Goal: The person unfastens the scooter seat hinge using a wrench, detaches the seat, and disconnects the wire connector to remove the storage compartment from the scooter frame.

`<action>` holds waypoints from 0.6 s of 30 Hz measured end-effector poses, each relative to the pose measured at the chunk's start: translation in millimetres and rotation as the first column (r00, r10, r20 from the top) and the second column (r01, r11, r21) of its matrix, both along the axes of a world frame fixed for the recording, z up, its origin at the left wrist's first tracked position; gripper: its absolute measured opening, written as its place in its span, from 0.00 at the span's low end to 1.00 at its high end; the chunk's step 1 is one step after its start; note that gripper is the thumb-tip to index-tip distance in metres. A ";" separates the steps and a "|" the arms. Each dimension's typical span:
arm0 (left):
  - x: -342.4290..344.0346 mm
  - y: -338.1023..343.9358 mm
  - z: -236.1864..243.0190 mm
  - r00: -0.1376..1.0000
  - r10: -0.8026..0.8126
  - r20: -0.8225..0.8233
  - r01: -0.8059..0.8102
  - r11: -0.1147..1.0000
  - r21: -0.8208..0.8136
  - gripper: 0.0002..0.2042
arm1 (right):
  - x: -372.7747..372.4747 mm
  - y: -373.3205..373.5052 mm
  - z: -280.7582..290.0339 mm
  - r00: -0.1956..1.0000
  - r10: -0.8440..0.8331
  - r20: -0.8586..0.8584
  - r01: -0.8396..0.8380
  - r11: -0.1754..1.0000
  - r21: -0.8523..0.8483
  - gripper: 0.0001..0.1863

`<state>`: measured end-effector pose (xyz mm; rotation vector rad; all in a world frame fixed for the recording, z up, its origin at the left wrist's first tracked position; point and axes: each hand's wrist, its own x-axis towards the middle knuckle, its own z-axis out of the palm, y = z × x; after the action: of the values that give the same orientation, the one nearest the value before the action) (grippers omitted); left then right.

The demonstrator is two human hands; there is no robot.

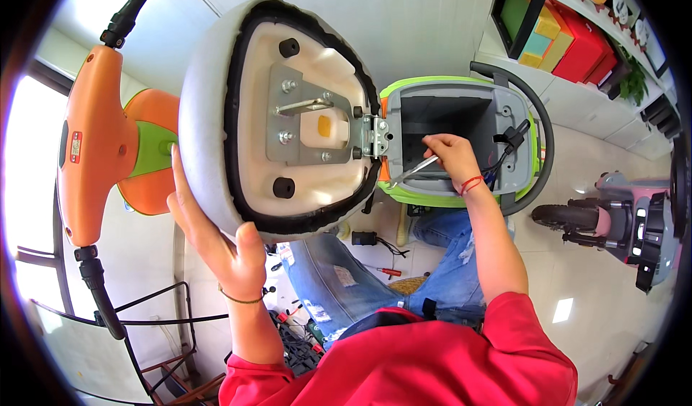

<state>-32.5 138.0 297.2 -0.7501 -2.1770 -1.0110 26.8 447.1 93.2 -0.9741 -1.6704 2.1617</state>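
A grey padded scooter seat [205, 117] is tipped up on its hinge [378, 135], its cream underside facing me. On that underside sit a metal plate [277, 117] with nuts and a bent metal loop [306, 106]. My left hand [223, 258] grips the seat's near left edge, long fingers along the cover and thumb by the rim. My right hand [454, 159] is closed on a slim silver wrench [414, 171], whose far end reaches the near rim of the grey storage bucket [443, 117]. Some fingers of the right hand are tucked out of sight.
The orange handlebar housing [94, 146] stands left, a black grab rail [546, 132] right. A black cable connector [512, 138] lies on the bucket's rim. Below are a black box with wires [365, 239] and a red-handled screwdriver [390, 271]. Another scooter [627, 218] stands right.
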 end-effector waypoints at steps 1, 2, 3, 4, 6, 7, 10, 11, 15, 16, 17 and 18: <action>0.5 -0.1 1.0 1.000 0.004 0.011 -0.004 1.000 -0.011 0.53 | 2.7 -1.5 -4.4 0.997 0.079 0.017 -0.080 0.994 0.067 0.14; 0.8 -0.6 1.5 1.000 0.009 0.022 -0.009 1.000 -0.021 0.53 | 6.0 -2.6 -6.1 0.987 0.158 0.039 -0.161 0.978 0.134 0.13; -0.3 -2.2 0.2 1.000 0.002 0.007 -0.002 1.000 -0.017 0.52 | 9.0 -3.3 -4.3 0.981 0.191 0.042 -0.196 0.961 0.194 0.12; -0.5 -3.3 0.4 1.000 0.008 0.004 -0.008 1.000 -0.012 0.52 | 11.4 -3.0 -2.1 0.980 0.197 0.041 -0.201 0.959 0.200 0.12; -0.7 -4.3 0.6 1.000 0.007 0.014 -0.007 1.000 -0.026 0.52 | 17.0 -0.1 3.9 0.949 0.315 0.011 -0.312 0.935 0.170 0.14; -0.9 -3.1 1.5 1.000 0.007 0.006 -0.007 1.000 -0.025 0.52 | 19.4 4.0 11.5 0.902 0.425 0.074 -0.431 0.883 0.185 0.14; 0.1 -3.6 1.8 0.999 0.002 0.034 -0.001 1.000 -0.028 0.52 | 23.4 6.4 16.3 0.896 0.440 -0.051 -0.439 0.898 0.042 0.14; 0.2 -3.4 2.1 0.999 0.005 0.034 -0.004 1.000 -0.027 0.52 | 24.7 5.0 14.7 0.895 0.443 -0.051 -0.441 0.897 0.042 0.14; 1.2 -2.6 2.8 1.000 0.008 0.025 -0.008 1.000 -0.025 0.52 | 36.1 -6.7 10.1 0.954 0.178 -0.240 -0.175 0.984 0.035 0.15; 1.6 -2.6 3.5 1.000 0.014 0.022 -0.014 1.000 -0.025 0.52 | 38.4 -9.5 10.6 0.945 0.091 -0.313 -0.100 0.995 -0.013 0.16; 1.9 -2.8 4.0 1.000 0.019 0.022 -0.018 1.000 -0.025 0.52 | 38.9 -11.4 7.9 0.946 0.135 -0.296 -0.128 0.991 0.040 0.17; 1.5 -2.4 4.1 0.999 0.019 0.026 -0.018 0.999 -0.029 0.52 | 38.0 -11.7 5.9 0.945 0.135 -0.298 -0.129 0.991 0.040 0.17</action>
<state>-31.0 135.6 301.3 -0.7326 -2.2211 -0.9874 64.8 435.5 99.2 -0.5061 -1.6449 2.2364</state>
